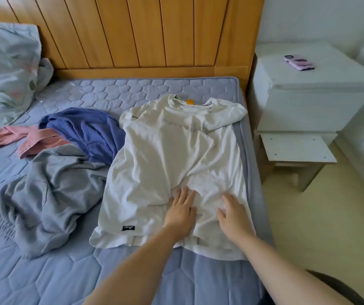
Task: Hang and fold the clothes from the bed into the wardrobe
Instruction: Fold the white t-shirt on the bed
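1. Black label sewn near the hem of the white T-shirt, on the person's left side: one white script word, too small and blurred to read.
2. Orange tag inside the T-shirt's neckline: plain colour patch, no lettering legible.

Both hands flat on white T-shirt

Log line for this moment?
left hand flat on white T-shirt | right hand flat on it | shirt spread on bed | not yet folded
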A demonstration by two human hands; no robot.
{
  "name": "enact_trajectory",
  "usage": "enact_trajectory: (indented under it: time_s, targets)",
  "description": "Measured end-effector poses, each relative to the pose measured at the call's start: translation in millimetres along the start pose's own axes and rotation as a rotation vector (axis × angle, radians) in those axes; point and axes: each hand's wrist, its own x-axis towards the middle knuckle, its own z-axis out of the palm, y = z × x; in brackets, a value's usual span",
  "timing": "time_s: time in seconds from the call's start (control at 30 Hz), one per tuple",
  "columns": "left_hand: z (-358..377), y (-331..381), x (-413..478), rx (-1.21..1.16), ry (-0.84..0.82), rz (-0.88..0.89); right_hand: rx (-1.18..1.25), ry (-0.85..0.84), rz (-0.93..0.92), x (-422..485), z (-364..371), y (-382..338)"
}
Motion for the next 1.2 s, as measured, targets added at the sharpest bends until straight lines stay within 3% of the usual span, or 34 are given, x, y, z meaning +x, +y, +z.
enact_trajectory:
  time_s: [0.07,0.13,0.23,0.3,0.4,0.47,0.57,0.6,0.63,0.7,0.77,0.93,1.07,1.2]
  targets:
    - [10,-10,-28,-0.029,0.043,0.07,0.069,0.01,-0.022,-33,12,0]
    - [14,-18,-54,-0.04,0.013,0.136,0.021,-0.12,-0.071,-47,15,-1]
    - [13,-28,-83,0.008,0.001,0.166,-0.224,-0.316,-0.163,-53,5,4]
    - [10,-27,-93,0.021,0.063,0.107,-0.365,-0.335,-0.192,-59,-3,9]
    - [0,-20,-97,0.136,0.135,0.02,-0.443,-0.104,-0.242,-67,-15,5]
    - [-14,-17,-93,0.222,0.177,0.05,-0.411,0.058,-0.202,-68,-30,-3]
    - [-41,-23,-95,0.244,0.357,0.146,-0.261,0.472,-0.227,-69,-49,4]
    - [-47,-28,-99,0.271,0.382,0.172,-0.291,0.478,-0.169,-70,-53,5]
    - [-49,-32,-102,0.306,0.358,0.193,-0.374,0.393,-0.074,-69,-55,8]
    - [-45,-33,-109,0.357,0.142,0.171,-0.594,0.041,0.152,-71,-48,18]
    - [-40,-36,-112,0.384,-0.002,0.159,-0.655,-0.23,0.239,-73,-41,22]
    - [-40,-36,-120,0.201,-0.026,0.241,-0.416,-0.203,0.047,-71,-33,26]
    - [-34,-32,-118,-0.078,0.053,0.017,-0.307,-0.046,-0.161,-73,-24,22]
    - [-29,-29,-115,0.045,-0.022,0.002,-0.538,-0.228,-0.239,-77,-20,17]
